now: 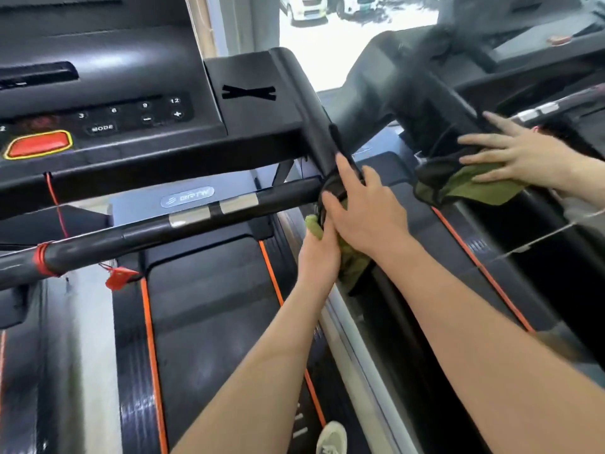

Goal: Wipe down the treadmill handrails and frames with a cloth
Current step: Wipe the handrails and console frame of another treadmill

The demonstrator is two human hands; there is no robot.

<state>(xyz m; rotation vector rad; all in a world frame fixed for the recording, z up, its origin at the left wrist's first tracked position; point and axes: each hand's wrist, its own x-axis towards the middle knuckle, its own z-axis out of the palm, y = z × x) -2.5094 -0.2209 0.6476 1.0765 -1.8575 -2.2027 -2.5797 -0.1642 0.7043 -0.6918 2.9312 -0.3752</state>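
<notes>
A green cloth (352, 267) with a dark edge is wrapped around the black treadmill upright (319, 132), where the crosswise handrail (183, 221) meets it. My left hand (319, 257) grips the lower part of the cloth against the frame. Just above it, my right hand (360, 211) lies over the joint. Its fingers point up the upright, its thumb is on the near side, and it presses the cloth's dark top edge. Most of the cloth is hidden under both hands.
The console (108, 119) with a red stop button (39, 144) is at the upper left, and the belt (209, 322) with orange stripes lies below. A red safety cord (55, 201) hangs from the console. At the right, another hand (517, 158) presses a similar green cloth; reflection or another person, I cannot tell.
</notes>
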